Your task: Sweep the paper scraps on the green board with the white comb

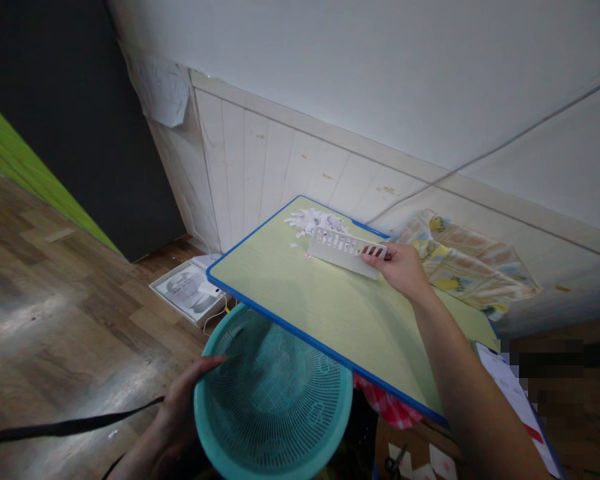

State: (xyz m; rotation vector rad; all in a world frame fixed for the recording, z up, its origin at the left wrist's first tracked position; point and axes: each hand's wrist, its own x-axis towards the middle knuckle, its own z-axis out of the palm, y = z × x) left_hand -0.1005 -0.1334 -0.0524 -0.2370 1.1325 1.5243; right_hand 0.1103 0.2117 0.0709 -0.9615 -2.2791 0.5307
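Note:
My right hand [399, 265] grips a flat white plastic piece with slots [344, 250], its long edge resting on a pale green table top with a blue rim [260, 301]. Just beyond that piece lies a small heap of white paper scraps [311, 220] near the table's far corner. My left hand [177, 413] holds the rim of a round teal mesh basket [275, 393] just below the table's near edge. The basket's far side is hidden under the table top.
A white panelled wall [260, 160] runs behind the table. A patterned cloth [460, 260] lies at the table's far right. On the wooden floor sits a white framed board [187, 290]. A black strap [65, 427] crosses the lower left. Papers [510, 387] lie at right.

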